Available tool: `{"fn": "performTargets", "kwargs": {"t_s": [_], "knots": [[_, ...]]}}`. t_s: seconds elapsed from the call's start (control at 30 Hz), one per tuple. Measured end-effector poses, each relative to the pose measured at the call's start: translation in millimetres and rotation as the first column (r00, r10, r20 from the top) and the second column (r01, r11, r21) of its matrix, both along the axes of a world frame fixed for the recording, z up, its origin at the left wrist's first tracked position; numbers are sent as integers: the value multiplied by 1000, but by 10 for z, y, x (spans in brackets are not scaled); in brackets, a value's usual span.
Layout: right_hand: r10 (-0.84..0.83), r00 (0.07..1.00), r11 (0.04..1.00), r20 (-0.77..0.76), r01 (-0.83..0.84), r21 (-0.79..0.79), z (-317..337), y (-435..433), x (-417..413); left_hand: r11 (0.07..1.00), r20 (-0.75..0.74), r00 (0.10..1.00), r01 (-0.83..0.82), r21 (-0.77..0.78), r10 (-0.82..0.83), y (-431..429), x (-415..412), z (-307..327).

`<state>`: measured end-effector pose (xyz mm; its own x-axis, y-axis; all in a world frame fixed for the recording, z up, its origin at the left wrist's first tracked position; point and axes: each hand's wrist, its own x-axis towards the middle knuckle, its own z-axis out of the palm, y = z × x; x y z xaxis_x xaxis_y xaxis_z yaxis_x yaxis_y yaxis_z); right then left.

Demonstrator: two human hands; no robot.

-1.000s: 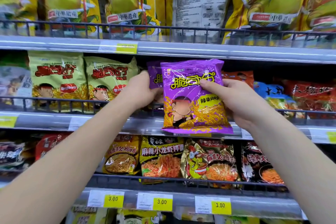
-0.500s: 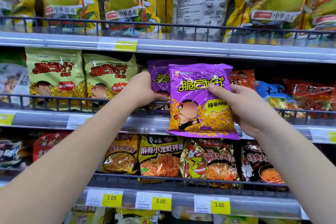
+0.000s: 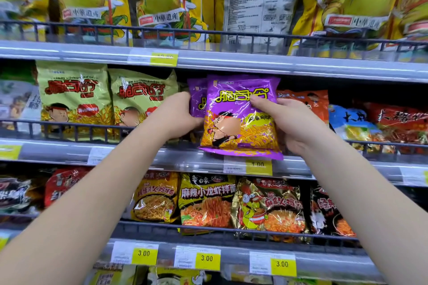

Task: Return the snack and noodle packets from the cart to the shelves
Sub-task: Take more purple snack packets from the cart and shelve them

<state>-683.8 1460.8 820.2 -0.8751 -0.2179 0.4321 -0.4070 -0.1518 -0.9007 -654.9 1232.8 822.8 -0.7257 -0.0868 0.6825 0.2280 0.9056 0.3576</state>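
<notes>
A purple snack packet (image 3: 234,120) with yellow noodles printed on it hangs in front of the middle shelf (image 3: 69,152), its bottom edge over the wire rail. My right hand (image 3: 289,122) grips its right side, thumb across the front. Behind it stands a second purple packet (image 3: 196,99) on the shelf, and my left hand (image 3: 176,115) holds that packet's left edge. The cart is out of sight.
Green packets (image 3: 76,97) of the same brand stand left of the purple ones; orange (image 3: 308,102), blue and red packets stand to the right. Large yellow noodle bags (image 3: 162,0) fill the top shelf. Noodle packets (image 3: 206,201) line the lower shelf behind a wire rail, above yellow price tags.
The purple packet in my right hand has moved up and to the right, closer to the middle shelf. My left hand has stayed on the purple packet behind it.
</notes>
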Motion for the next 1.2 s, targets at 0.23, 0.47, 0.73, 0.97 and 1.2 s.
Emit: {"fn": "performTargets", "kwargs": {"t_s": [0.23, 0.47, 0.73, 0.97, 1.2], "knots": [[15, 999, 998, -44, -18, -66, 162, -257, -151, 996, -153, 988, 4, 87, 10, -136, 30, -107], [33, 996, 990, -88, -45, -136, 263, -490, -306, 952, -98, 989, 137, 274, -114, -110, 186, -84], [-78, 971, 997, -228, 74, -28, 310, -522, -344, 968, -214, 975, 113, 225, -64, -42, 113, -140], [-169, 863, 831, -476, 385, 402, 278, -155, -112, 993, -124, 991, 55, 106, -42, -80, 112, -150], [-259, 811, 704, -525, 531, 472, 242, -143, -34, 1000, -10, 1000, -16, -4, 16, -99, 150, -87]]}}
